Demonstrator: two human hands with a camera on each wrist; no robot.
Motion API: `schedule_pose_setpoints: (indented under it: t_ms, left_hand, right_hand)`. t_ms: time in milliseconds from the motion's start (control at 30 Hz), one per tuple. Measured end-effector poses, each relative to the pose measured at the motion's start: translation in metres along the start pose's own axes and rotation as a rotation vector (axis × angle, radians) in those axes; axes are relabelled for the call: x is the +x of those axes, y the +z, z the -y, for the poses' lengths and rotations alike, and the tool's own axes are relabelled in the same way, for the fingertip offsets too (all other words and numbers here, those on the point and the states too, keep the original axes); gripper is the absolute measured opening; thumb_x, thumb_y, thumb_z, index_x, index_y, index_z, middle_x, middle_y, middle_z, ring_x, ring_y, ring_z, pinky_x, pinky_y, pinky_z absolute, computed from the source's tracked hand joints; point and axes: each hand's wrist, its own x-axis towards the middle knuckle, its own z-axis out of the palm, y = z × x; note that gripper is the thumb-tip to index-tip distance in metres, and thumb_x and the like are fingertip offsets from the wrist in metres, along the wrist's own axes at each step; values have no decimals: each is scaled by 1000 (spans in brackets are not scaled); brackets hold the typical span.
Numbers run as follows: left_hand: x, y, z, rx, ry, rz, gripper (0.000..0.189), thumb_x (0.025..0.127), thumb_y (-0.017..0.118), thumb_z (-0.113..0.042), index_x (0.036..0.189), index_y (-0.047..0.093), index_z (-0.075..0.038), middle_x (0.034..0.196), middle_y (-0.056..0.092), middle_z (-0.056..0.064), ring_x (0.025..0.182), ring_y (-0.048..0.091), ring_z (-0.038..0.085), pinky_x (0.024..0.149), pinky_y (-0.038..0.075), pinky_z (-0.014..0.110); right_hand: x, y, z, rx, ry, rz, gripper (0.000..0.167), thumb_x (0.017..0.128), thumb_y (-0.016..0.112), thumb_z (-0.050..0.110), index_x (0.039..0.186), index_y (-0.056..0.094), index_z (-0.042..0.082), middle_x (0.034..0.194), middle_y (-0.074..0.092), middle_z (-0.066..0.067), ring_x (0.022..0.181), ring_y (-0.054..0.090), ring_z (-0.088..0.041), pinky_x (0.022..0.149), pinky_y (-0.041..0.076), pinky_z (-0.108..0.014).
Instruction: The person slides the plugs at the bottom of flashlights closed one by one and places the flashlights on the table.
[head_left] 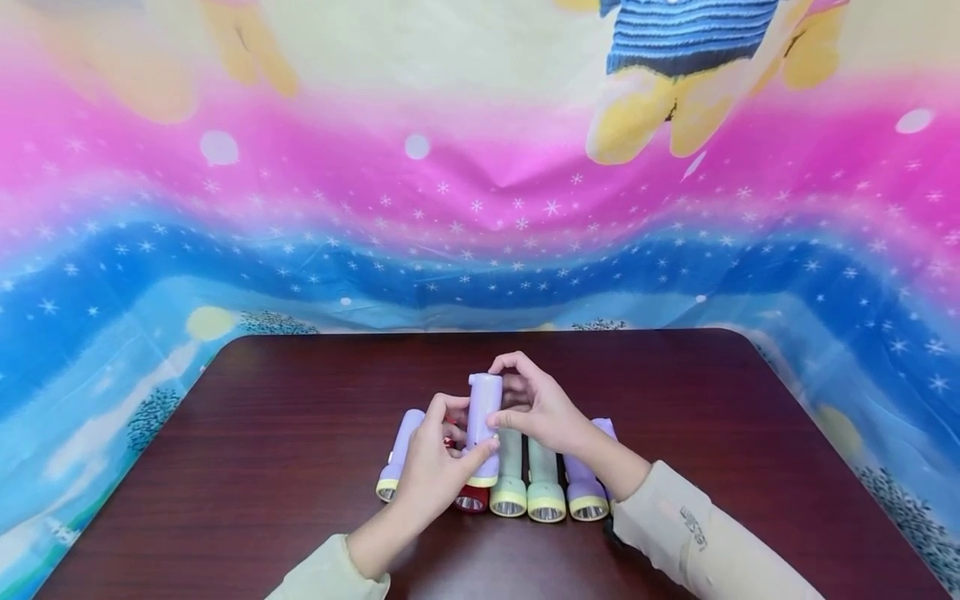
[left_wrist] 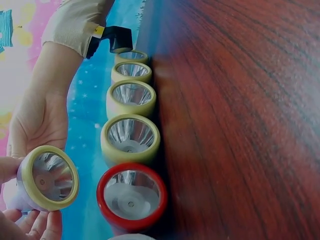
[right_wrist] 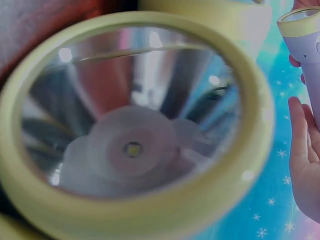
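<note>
Both hands hold a light purple flashlight (head_left: 483, 408) with a yellow rim above the row of flashlights. My left hand (head_left: 437, 467) grips its lower part near the lens end, thumb across the front. Higher up, my right hand (head_left: 543, 408) pinches the barrel from the right between thumb and fingers. In the left wrist view its lens (left_wrist: 52, 178) faces the camera. Beneath it lies a red flashlight (head_left: 471, 500), mostly covered. To the right are two pale green flashlights (head_left: 546, 487) and a darker purple one (head_left: 585, 483), partly behind the right forearm.
Another light purple flashlight (head_left: 403, 450) lies left of the left hand. All lenses in the row point toward the table's near edge. The dark wooden table (head_left: 285, 433) backs onto a printed cloth (head_left: 502, 192). A black wrist camera (left_wrist: 120, 39) sits at the right sleeve.
</note>
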Motion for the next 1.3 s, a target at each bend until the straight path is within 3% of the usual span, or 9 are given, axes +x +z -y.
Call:
schedule_pose_setpoints:
  t_ms: [333,900,1300]
  left_hand:
    - [1,-13,0,41,-18,4,52,78,85,-13,120,54,-10,97,65,14,76,65,12,64,57,21]
    - [-6,-42,-1,47,-32,44,52,79,80,-2,124,57,-16,101,63,8,82,64,14,68,57,23]
    - [-6,-57,0,96,-13,14,52,78,80,0,124,58,-13,99,65,7,81,67,11,69,58,23]
  right_hand:
    - [12,7,6,-38,50,11,52,83,77,1,123,46,11,112,68,-18,90,69,-21,76,59,-32]
    - [25,18,16,-52,47,72,52,80,81,4,118,46,9,115,68,-17,83,70,-19,77,59,-30]
    - [39,28,20,-105,24,93,52,79,83,7,116,47,10,110,72,-12,84,67,-14,78,58,-30]
